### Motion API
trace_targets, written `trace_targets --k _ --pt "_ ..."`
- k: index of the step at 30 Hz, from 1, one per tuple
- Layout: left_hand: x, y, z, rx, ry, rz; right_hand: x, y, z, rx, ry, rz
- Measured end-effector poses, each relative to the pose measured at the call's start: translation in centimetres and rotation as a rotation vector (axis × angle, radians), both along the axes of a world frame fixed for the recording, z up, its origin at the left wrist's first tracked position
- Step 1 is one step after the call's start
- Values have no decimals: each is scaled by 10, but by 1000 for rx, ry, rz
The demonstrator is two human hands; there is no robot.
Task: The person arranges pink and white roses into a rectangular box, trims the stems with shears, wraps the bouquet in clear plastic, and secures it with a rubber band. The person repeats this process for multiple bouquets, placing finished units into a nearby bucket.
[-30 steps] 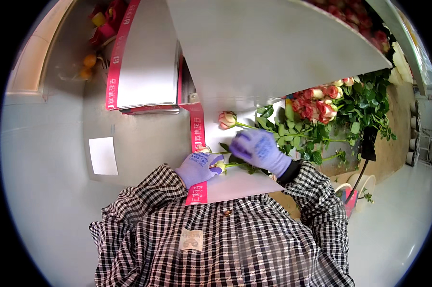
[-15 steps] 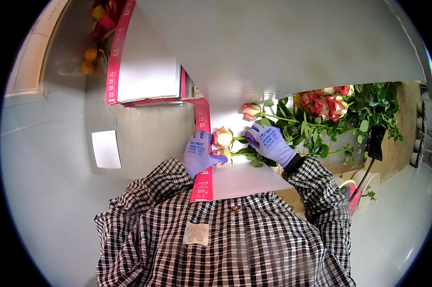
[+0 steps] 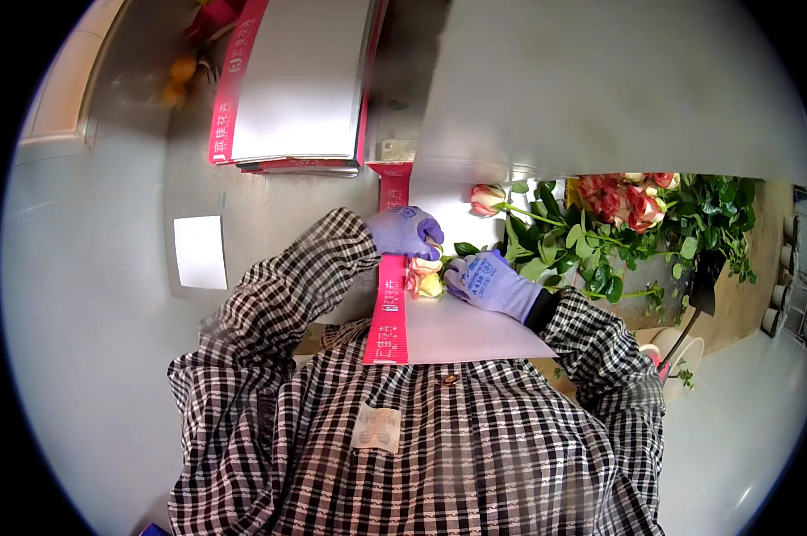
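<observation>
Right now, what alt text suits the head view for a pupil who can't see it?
A purple-gloved left hand and right hand are at pale roses on a pink-edged sheet. Another rose lies just beyond, and a bunch of pink roses is to the right.

Table [image 3: 265, 210] — smooth metal, dull sheen. Wrapper [image 3: 470, 335] — smooth, satiny, plastic-looking. Shirt [image 3: 510, 447]: matt woven cloth. Gloves [image 3: 501, 288]: matt fabric. Leaves [image 3: 591, 247]: glossy. Floor [image 3: 734, 420]: smooth, glossy.

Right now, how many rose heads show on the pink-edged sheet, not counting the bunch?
3: the far rose, uppermost in view; the middle rose, by the left hand; the near rose, beside the right hand. Hands may hide more.
</observation>
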State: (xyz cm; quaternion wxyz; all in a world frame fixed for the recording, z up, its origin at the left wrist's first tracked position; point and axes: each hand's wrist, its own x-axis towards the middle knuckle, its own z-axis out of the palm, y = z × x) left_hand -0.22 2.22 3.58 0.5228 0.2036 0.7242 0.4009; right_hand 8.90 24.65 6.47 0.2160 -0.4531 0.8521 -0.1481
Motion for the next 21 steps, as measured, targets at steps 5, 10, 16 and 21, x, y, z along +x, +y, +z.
trace_targets --k 5,10,16,21 --pt "0 0 7 -59 -94 24 6 2 -14 -55 -97 -64" --pt "3 3 8 -86 -2 -15 8 6 -16 -93 45 6" --pt "-2 5 0 -71 -42 -31 7 9 -23 -31 -142 -36" --pt "-4 6 -1 -81 -6 -62 8 5 -20 -92 -17 -30"
